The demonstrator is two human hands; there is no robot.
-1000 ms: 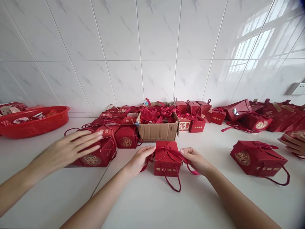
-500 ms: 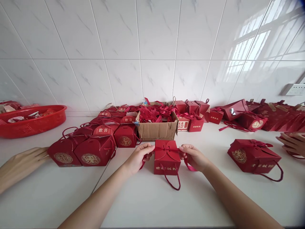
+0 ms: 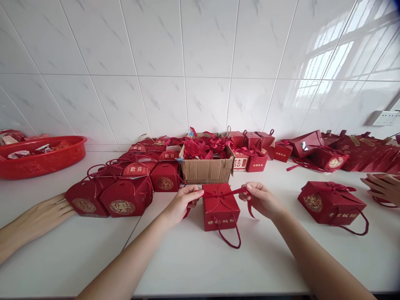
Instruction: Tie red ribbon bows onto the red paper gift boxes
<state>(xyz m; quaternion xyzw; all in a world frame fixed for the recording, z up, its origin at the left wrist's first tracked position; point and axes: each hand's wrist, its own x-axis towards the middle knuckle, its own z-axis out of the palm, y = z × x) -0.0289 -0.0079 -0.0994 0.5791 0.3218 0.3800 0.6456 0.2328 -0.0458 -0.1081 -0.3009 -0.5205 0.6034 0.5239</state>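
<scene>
A small red gift box (image 3: 221,210) with gold lettering and a rope handle stands upright on the white counter, right in front of me. Across its folded top runs a red ribbon (image 3: 231,193), threaded through the slots. My left hand (image 3: 184,202) pinches one end of the ribbon at the box's left edge, with a tail hanging below the fingers. On the other side my right hand (image 3: 259,199) pinches the opposite end, away from the box, and the ribbon between is taut. Its tail dangles under that hand.
A cardboard carton (image 3: 206,170) of ribbons stands behind the box. Rows of red boxes (image 3: 120,204) fill the left, with another person's hand (image 3: 46,216) touching them. A ribboned box (image 3: 333,204) stands right, near another hand (image 3: 384,187). A red basket (image 3: 46,160) sits far left.
My right hand has moved a little right and up, drawing the ribbon out straight. The box has turned slightly. At left, the other person's hand has shifted right along the boxes.
</scene>
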